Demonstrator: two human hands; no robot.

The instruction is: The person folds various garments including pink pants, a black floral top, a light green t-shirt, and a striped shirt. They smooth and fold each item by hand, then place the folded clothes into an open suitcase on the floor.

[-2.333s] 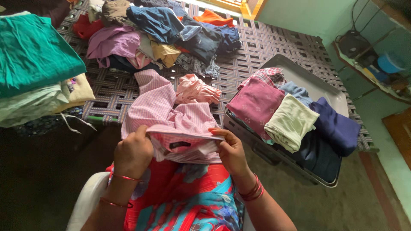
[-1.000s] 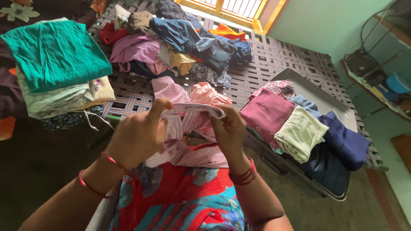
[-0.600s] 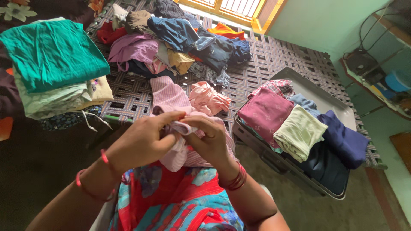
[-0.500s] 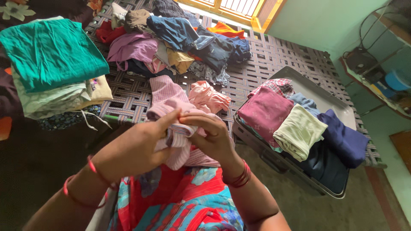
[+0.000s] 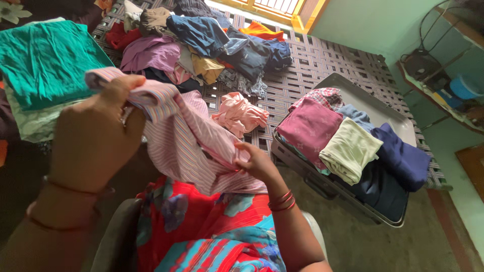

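Pink-and-white striped cotton, a shirt-like garment (image 5: 186, 146), now stretches in a long diagonal between the person's two hands, where half a second ago it was bunched into a small wad held close between them over the lap. The left hand (image 5: 96, 141) has risen high and near the camera, its fingers closed around one end of the cloth, while the right hand (image 5: 254, 163) stays low above the lap, pinching the fabric's lower edge between thumb and fingertips. Red bangles show on both wrists. Judging from the spread, the garment has been shaken open again rather than folded down, so the folding of this piece looks to be starting afresh along its length.

Beyond it, on the woven lattice-patterned bed (image 5: 322, 65), lies a crumpled peach-pink garment (image 5: 239, 115) just past the striped cloth, and further back an unsorted heap of denim, purple, mustard and orange clothes (image 5: 212, 45). At far left sits a stack of folded cloth topped by a teal-green piece (image 5: 43, 63). To the right, an open grey suitcase (image 5: 383, 108) holds folded items: a maroon one (image 5: 307, 132), a pale green one (image 5: 350, 151) and a navy one (image 5: 403, 156).
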